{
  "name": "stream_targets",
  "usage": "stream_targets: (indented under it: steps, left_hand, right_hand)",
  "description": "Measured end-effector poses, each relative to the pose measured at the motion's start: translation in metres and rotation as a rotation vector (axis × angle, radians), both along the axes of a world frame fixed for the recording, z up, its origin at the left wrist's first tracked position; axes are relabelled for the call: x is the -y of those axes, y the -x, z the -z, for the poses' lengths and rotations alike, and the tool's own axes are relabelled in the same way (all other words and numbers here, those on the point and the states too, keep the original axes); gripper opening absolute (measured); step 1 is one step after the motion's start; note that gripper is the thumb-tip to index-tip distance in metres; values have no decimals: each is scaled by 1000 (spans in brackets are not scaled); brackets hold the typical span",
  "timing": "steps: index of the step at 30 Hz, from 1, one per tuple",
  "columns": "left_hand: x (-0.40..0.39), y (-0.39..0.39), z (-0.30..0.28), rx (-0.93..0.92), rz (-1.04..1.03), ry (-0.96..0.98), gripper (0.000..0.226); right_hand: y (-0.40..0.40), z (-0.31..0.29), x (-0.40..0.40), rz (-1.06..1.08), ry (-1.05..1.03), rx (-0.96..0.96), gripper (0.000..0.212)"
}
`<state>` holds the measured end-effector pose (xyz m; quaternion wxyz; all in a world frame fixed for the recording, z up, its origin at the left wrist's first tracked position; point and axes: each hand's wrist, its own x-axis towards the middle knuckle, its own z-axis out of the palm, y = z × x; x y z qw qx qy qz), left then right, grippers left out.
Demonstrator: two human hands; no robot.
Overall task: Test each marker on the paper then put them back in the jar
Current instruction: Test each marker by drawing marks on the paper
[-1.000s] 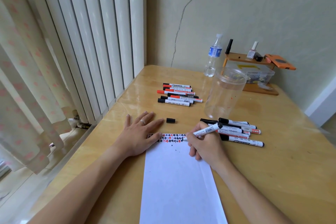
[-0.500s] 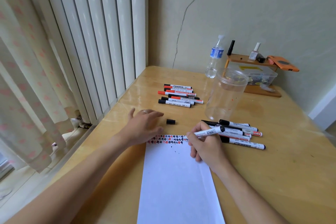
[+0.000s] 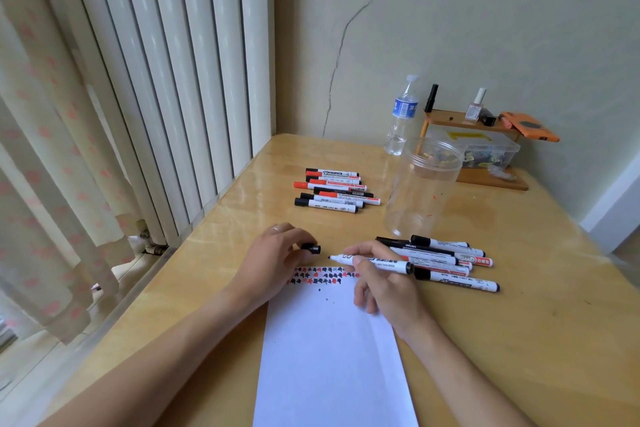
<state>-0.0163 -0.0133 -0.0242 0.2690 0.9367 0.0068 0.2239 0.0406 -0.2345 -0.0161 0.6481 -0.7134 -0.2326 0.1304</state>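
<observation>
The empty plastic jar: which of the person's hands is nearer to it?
Right. The right hand, holding a marker, sits just in front of the jar; the left hand, pinching the cap, is farther left.

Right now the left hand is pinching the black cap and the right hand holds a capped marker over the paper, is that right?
Not quite. In the head view the marker in the right hand is uncapped, tip bare. The left hand does pinch the black cap.

1. Left hand (image 3: 273, 263) left its flat rest on the paper (image 3: 332, 350), now pinches the black cap (image 3: 311, 248) that lay loose on the bench beyond it.
2. Right hand (image 3: 384, 282) lifted the marker (image 3: 370, 262) off the paper; bare tip now points toward the cap, just beside it.
</observation>
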Motion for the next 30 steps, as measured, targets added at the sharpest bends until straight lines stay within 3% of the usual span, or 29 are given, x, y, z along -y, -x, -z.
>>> stream_targets:
  steps: [17, 21, 26, 30]
  left_hand:
    - [-2, 8, 7, 23, 187, 49, 20]
    - [-1, 9, 6, 47, 198, 52, 17]
    - [0, 11, 5, 85, 159, 47, 18]
    - [-2, 11, 5, 104, 87, 57, 25]
  right_hand:
    - [0, -4, 3, -96, -13, 56, 10]
    - [-1, -4, 6, -89, -91, 1, 30]
    - [-6, -3, 7, -16, -173, -9, 8]
    - [-4, 2, 6, -6, -59, 79, 7]
